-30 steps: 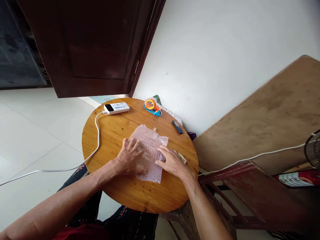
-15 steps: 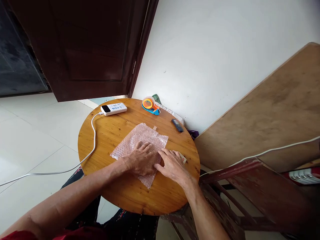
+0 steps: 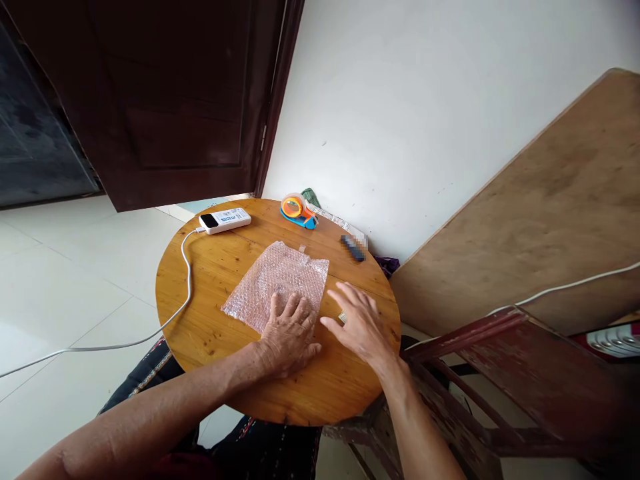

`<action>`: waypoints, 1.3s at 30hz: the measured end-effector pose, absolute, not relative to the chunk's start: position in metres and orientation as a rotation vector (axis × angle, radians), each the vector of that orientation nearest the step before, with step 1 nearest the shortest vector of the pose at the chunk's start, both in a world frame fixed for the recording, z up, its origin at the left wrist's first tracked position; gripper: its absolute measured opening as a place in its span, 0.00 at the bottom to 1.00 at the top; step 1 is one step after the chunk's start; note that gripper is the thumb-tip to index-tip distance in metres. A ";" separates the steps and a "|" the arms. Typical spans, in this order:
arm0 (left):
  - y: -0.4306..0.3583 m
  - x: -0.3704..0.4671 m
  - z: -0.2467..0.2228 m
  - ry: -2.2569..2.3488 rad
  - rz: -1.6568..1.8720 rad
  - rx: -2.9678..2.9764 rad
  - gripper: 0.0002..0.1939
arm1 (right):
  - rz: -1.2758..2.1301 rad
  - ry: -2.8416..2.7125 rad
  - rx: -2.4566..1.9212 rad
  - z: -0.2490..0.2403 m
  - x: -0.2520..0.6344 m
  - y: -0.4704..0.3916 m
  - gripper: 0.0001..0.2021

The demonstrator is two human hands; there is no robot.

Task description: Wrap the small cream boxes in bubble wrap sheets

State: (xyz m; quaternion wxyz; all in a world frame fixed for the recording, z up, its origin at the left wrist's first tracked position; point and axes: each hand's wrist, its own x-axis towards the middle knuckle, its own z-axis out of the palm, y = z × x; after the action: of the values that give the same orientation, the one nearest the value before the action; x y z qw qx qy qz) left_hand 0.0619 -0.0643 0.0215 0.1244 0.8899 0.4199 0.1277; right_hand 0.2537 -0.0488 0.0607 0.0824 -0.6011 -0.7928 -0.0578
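A pinkish sheet of bubble wrap (image 3: 280,273) lies on the round wooden table (image 3: 200,280). My left hand (image 3: 291,333) rests palm down on its near part, fingers spread. Under the hand, the near edge of the wrap is hidden. Just right of the wrap, my right hand (image 3: 356,320) hovers over the table with its fingers apart and holds nothing. A small pale card (image 3: 343,317) shows partly beside the right fingers.
An orange and blue tape dispenser (image 3: 299,211) stands at the table's far edge, with a dark blurred object (image 3: 353,247) to its right. A white power bank (image 3: 225,221) with a cable sits at the far left. A red-brown chair (image 3: 540,373) is at the right.
My right hand has moved right, off the wrap, and its fingers have opened wider. My left hand has slid a little toward me. The near corner of the wrap no longer shows below it.
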 end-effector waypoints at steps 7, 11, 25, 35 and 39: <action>-0.063 0.069 0.029 1.273 0.339 2.502 0.36 | 0.125 -1.795 -2.149 0.059 0.283 -0.061 0.22; -0.065 0.066 0.036 1.212 0.358 2.468 0.38 | 0.527 -1.586 -1.690 0.072 0.246 -0.051 0.21; -0.081 -0.029 0.015 1.201 0.719 2.532 0.09 | 0.631 -1.803 -1.550 0.027 0.191 -0.014 0.27; -0.083 -0.026 0.006 1.217 0.766 2.515 0.11 | 0.614 -1.894 -1.449 0.028 0.177 -0.013 0.25; -0.083 -0.029 0.007 1.214 0.816 2.500 0.13 | 0.654 -1.881 -1.430 0.027 0.181 -0.016 0.25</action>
State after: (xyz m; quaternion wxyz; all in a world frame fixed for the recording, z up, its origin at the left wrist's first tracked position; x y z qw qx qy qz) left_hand -0.0287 -0.0830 0.0065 0.1222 0.8565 0.4161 0.2797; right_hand 0.1805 -0.0156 0.0268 0.3380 -0.5490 -0.7219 0.2512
